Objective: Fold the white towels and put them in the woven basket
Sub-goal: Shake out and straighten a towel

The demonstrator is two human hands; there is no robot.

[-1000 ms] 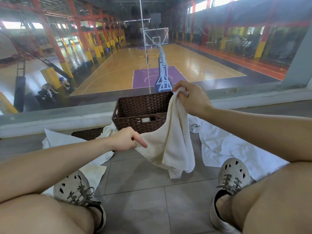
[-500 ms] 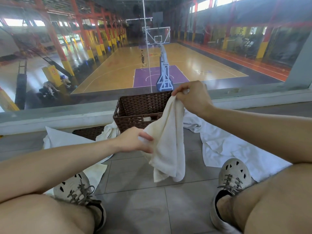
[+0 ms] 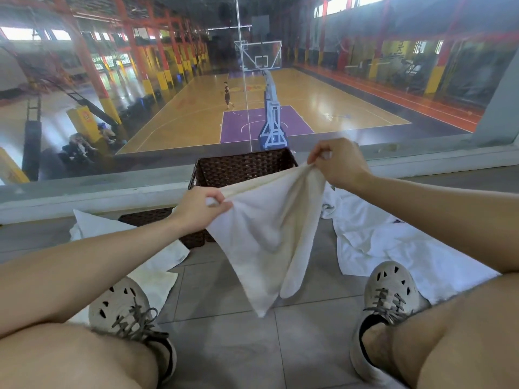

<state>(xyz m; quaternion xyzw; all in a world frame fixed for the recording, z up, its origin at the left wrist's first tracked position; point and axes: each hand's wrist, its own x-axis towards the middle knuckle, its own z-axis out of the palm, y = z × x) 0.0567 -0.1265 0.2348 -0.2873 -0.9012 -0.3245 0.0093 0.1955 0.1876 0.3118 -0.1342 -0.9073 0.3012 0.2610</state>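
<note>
A white towel (image 3: 266,237) hangs in the air between my hands, its top edge stretched and its lower part drooping to a point above the floor tiles. My left hand (image 3: 196,209) pinches the towel's left corner. My right hand (image 3: 339,164) grips the right corner, higher and farther away. Behind the towel stands the dark brown woven basket (image 3: 241,167), partly hidden by the cloth. More white towels lie flat on the floor at the left (image 3: 151,265) and at the right (image 3: 393,248).
I sit on grey floor tiles with both knees up and a grey shoe at each side (image 3: 126,310) (image 3: 390,293). A woven lid (image 3: 146,216) lies left of the basket. A low ledge and glass pane (image 3: 84,192) stand just behind, overlooking a basketball court.
My hands have moved apart and the towel's top edge is pulled taut between them. My left hand went from the towel's middle to gripping a corner. The towel hangs wider.
</note>
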